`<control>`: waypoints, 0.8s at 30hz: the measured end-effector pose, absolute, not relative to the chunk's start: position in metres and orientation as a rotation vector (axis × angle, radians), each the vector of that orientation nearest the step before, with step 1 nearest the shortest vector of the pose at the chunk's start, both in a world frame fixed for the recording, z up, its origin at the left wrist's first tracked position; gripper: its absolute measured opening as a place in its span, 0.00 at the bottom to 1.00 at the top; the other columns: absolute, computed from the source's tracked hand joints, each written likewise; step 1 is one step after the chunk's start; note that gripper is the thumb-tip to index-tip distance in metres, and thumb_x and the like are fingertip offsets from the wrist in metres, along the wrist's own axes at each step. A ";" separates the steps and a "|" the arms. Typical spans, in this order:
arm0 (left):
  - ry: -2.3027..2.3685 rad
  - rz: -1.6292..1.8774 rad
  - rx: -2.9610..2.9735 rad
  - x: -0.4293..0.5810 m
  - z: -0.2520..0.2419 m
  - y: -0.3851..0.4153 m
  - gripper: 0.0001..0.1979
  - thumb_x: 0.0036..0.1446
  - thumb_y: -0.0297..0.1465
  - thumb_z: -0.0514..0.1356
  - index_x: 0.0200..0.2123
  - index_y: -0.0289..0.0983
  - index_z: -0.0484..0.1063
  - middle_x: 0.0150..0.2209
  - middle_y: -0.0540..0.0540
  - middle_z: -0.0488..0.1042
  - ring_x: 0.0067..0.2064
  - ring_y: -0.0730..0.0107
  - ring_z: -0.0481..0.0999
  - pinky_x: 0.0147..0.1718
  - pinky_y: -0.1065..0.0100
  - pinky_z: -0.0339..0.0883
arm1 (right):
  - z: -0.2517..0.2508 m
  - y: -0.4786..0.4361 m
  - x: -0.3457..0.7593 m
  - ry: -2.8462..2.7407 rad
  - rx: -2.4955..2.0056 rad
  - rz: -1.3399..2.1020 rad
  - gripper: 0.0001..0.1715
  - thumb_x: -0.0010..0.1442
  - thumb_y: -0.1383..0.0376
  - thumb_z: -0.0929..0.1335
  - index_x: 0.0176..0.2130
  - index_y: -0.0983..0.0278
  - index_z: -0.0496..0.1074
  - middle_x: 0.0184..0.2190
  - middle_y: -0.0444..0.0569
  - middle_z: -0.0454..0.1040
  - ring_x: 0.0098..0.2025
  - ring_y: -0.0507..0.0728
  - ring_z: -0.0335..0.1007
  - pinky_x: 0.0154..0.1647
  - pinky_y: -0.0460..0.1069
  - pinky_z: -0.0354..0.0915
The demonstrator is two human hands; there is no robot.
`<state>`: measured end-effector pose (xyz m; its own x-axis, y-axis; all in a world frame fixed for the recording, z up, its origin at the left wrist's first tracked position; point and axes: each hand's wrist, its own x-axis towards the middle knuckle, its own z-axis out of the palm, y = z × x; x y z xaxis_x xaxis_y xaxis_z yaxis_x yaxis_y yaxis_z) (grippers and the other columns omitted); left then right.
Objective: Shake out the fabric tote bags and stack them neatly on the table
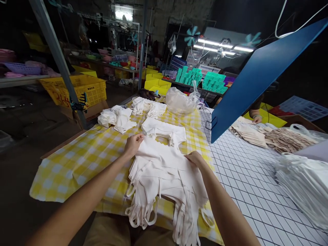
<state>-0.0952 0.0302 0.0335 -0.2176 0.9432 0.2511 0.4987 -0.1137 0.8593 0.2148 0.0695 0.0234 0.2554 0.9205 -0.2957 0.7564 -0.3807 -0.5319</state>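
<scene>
A layered pile of white strappy garments (161, 164) lies before me on a yellow checked cloth (84, 171), its thin straps hanging toward the table's near edge. My left hand (133, 145) pinches the upper left corner of the top garment. At the garment's right side, my right hand (195, 159) has its fingers closed on the edge. The fabric between both hands lies fairly flat with some creases. Just beyond sits a second folded white stack (164, 130), touching or nearly touching the first.
More white garment heaps (116, 118) and a clear plastic bag (180, 100) lie farther back. A blue panel (256, 75) slants up on the right beside a white grid-patterned surface (238, 177). Another person's hand (257, 119) rests by beige fabric pieces (248, 133). A yellow crate (87, 87) stands left.
</scene>
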 end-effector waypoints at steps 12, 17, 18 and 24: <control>1.733 1.329 1.558 -0.097 0.028 0.033 0.11 0.51 0.34 0.53 0.32 0.36 0.74 0.29 0.47 0.76 0.32 0.67 0.73 0.31 0.71 0.62 | 0.039 0.064 0.226 -1.406 -1.967 1.121 0.16 0.45 0.60 0.70 0.21 0.62 0.59 0.15 0.37 0.58 0.18 0.46 0.52 0.19 0.44 0.52; 1.682 1.338 1.493 -0.094 0.024 0.038 0.08 0.49 0.33 0.54 0.27 0.36 0.71 0.23 0.51 0.72 0.27 0.70 0.70 0.26 0.72 0.58 | 0.038 0.065 0.217 -1.386 -2.013 1.197 0.21 0.37 0.65 0.73 0.14 0.62 0.55 0.10 0.36 0.52 0.14 0.45 0.45 0.15 0.44 0.44; 1.654 1.337 1.472 -0.094 0.024 0.040 0.08 0.48 0.33 0.54 0.26 0.36 0.70 0.21 0.52 0.70 0.26 0.71 0.68 0.25 0.73 0.57 | 0.040 0.066 0.217 -1.388 -1.988 1.189 0.21 0.37 0.66 0.73 0.13 0.63 0.55 0.10 0.36 0.51 0.14 0.45 0.45 0.15 0.44 0.43; 1.404 1.495 1.350 -0.104 0.057 0.062 0.08 0.47 0.35 0.55 0.24 0.35 0.65 0.20 0.54 0.66 0.23 0.75 0.64 0.24 0.74 0.57 | 0.090 0.067 0.227 -1.344 -1.669 1.000 0.13 0.43 0.58 0.71 0.23 0.65 0.68 0.18 0.40 0.62 0.19 0.46 0.51 0.18 0.44 0.50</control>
